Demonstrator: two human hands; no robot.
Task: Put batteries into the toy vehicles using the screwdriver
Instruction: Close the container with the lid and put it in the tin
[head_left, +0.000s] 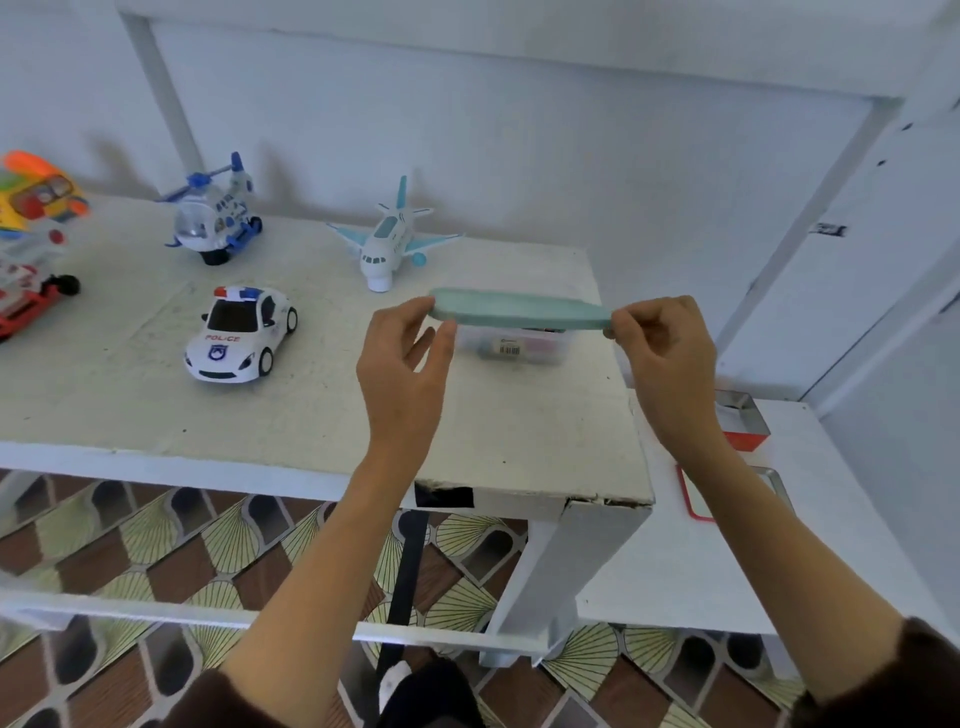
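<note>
**Lid lifted off the clear box, pinched at both ends**

Dark sleeves sit closest, at the bottom corners, with both my bare forearms reaching up toward the table (311, 415). Left hand (402, 364) pinches the left end of a pale green lid (519, 310) between thumb and fingertips, the other fingers loosely spread. Right hand (665, 358) pinches the right end, fingers curled round the edge. I hold the lid level, just above a clear plastic box (511, 345) that stands on the table near its right edge.

Thin and flat, the lid looks light and slightly flexible plastic; I judge that holding both short ends keeps it from bowing or slipping. Coloured shapes show faintly through the box wall, with a barcode label on its front; whether they are the batteries or the screwdriver, I cannot tell.

Further left stands a white police car (241, 335). Behind are a white and pale blue airplane (392, 241) and a blue and white helicopter (218, 210).
</note>
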